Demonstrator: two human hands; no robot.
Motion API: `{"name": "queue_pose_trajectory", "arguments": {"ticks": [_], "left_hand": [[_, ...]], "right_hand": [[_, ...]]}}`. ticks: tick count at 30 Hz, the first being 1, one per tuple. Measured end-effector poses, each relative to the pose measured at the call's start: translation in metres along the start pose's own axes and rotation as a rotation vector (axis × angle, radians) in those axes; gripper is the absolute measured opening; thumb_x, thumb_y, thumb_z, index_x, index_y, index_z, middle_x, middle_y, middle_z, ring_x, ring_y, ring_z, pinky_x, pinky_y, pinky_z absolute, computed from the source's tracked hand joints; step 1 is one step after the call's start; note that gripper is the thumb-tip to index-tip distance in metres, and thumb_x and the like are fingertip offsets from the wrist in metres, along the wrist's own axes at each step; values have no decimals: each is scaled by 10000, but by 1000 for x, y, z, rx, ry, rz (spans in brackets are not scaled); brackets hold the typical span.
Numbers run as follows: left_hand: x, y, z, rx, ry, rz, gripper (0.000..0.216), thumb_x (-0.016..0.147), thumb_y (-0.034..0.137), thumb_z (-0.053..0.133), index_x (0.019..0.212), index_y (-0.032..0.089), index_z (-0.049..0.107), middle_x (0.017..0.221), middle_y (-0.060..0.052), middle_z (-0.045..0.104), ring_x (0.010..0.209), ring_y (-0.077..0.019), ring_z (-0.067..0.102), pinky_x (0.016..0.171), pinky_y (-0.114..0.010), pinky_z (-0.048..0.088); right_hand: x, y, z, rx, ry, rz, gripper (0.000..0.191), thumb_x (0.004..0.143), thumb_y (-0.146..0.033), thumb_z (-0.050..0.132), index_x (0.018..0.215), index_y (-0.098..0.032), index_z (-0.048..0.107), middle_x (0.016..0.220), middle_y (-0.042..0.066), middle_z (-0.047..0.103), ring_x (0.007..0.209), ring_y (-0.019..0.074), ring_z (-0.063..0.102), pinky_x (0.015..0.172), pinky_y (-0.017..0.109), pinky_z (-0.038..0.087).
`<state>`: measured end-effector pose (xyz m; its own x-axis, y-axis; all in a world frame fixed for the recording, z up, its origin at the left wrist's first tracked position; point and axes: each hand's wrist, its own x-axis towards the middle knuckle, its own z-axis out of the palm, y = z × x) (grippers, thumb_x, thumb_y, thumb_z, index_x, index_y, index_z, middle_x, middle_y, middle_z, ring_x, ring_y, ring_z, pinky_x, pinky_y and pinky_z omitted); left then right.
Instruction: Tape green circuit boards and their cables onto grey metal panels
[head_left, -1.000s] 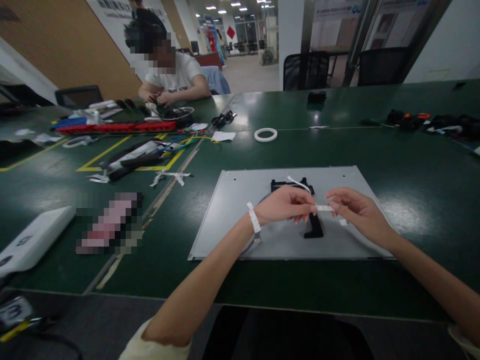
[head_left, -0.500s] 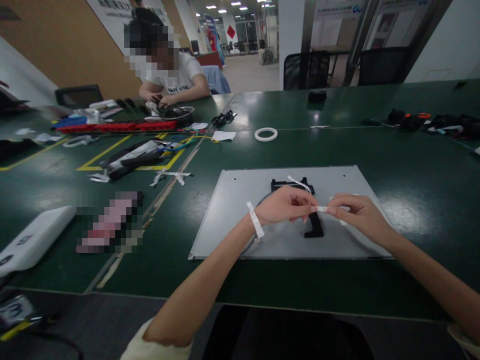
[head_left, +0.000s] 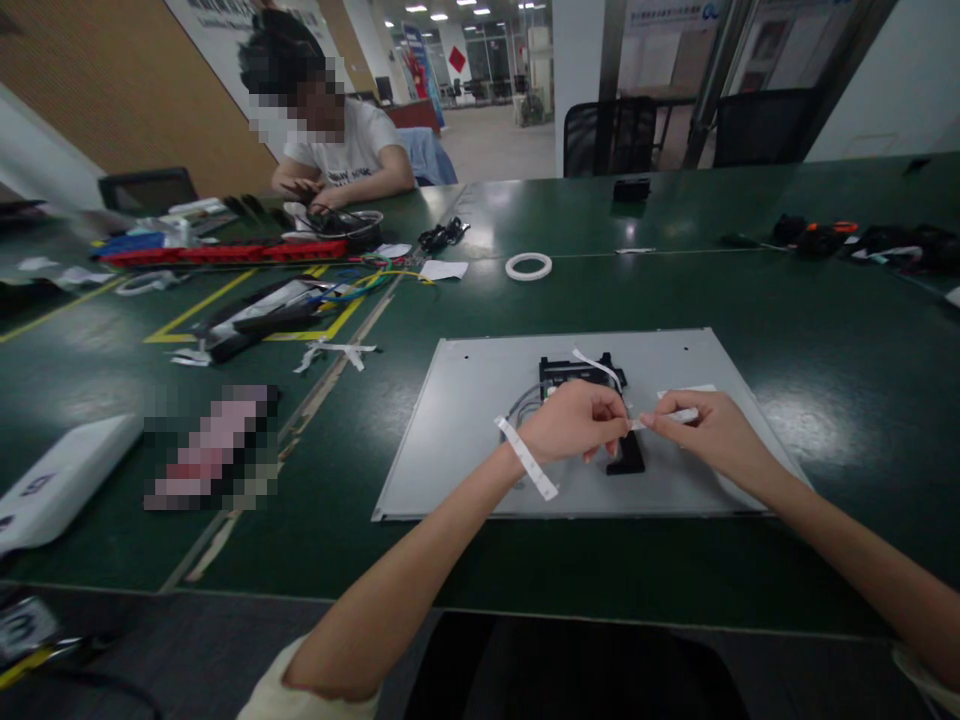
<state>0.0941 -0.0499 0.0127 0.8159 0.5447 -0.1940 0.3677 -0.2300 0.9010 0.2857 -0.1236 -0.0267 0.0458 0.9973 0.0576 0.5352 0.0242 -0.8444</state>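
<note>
My left hand and my right hand meet above a grey metal panel on the green table. Both pinch the ends of a short strip of white tape stretched between them. A loose white strip hangs from my left wrist. Under the hands a black bracket sits on the panel, with a white strip curling over its far part and grey wires beside it. A further white strip lies on the panel near my right hand.
A roll of white tape lies beyond the panel. To the left are coloured wires, a red bar, tape scraps and a white box. A person in a white shirt works at the far left. Black tools lie far right.
My hands have drawn closer together, the tape span between them is shorter. The strip at my left wrist has come loose and hangs down. The view shifted slightly.
</note>
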Motion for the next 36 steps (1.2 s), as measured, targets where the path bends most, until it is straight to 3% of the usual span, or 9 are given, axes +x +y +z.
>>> {"name": "queue_pose_trajectory", "arguments": {"ticks": [6,13,19,29,36], "left_hand": [[1,-5,-1,14,32,-40,176,823,263,497,724,132,561,600,-7,626,379,-40,475,419,-184,376],[0,-2,-7,57,-13,-156,217,808,297,502,685,130,564,611,-31,644,402,-64,514,381,-184,333],[-4,-2,3,262,-45,-176,224,766,255,473,607,132,572,521,-17,600,411,-88,539,473,-218,440],[-5,-1,5,435,-16,-186,223,751,264,443,638,130,583,519,-16,591,394,-79,513,467,-207,424],[-4,-2,1,447,-64,-232,254,758,328,444,672,134,583,541,-25,598,424,-96,536,461,-217,420]], "right_hand": [[1,-4,-3,-19,-24,-1,348,800,-483,554,641,-176,597,618,0,574,587,114,511,563,248,364],[2,2,-9,-90,-165,69,355,813,-495,513,724,-183,657,590,9,623,538,126,542,542,253,363],[-3,0,-1,-216,-170,32,318,827,-464,499,755,-193,648,545,-9,605,520,128,566,540,243,370],[-6,-5,3,-399,-129,-33,288,857,-428,470,758,-216,637,591,-23,591,547,127,533,545,245,326],[-5,-5,4,-403,-175,-76,285,868,-406,465,772,-223,662,672,-16,624,604,128,540,570,252,315]]}}
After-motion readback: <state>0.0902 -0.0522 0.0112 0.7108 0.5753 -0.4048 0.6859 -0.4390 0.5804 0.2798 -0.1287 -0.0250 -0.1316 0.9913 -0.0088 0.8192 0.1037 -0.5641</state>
